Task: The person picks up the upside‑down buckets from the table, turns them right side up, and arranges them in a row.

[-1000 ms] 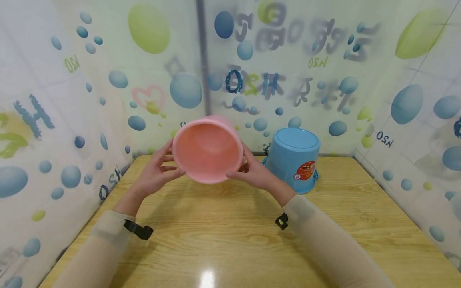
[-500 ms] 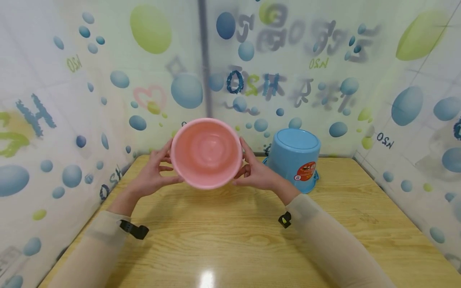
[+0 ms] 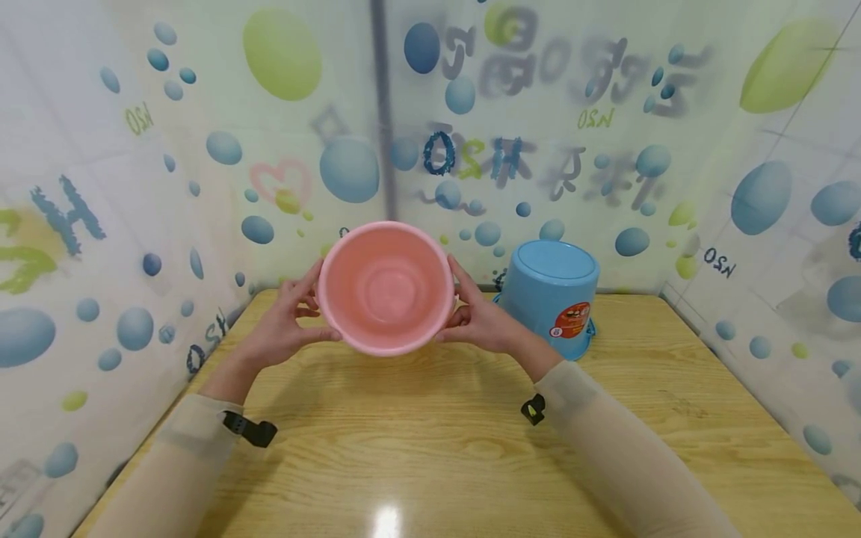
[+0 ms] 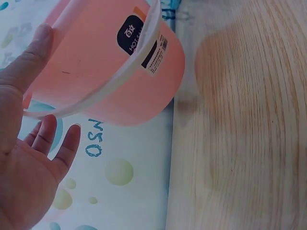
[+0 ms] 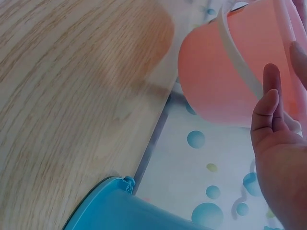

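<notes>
A pink bucket is held up over the table, tilted so its mouth faces the head camera and its round bottom shows inside. My left hand grips its rim from the left, thumb at the lower edge. On the opposite side, my right hand holds the rim the same way. In the left wrist view, the bucket shows a white handle and a dark label on its outer wall. The right wrist view shows my right hand beside the handle, some fingers curled.
A light blue bucket stands upside down at the back right of the wooden table, with a red sticker on its side. Behind and beside the table hang curtains printed with blue and green bubbles.
The pink bucket has tilted, so its inner bottom faces the head camera more squarely, and its mouth has come slightly lower. Both hands turned with it. The blue bucket stays put.
</notes>
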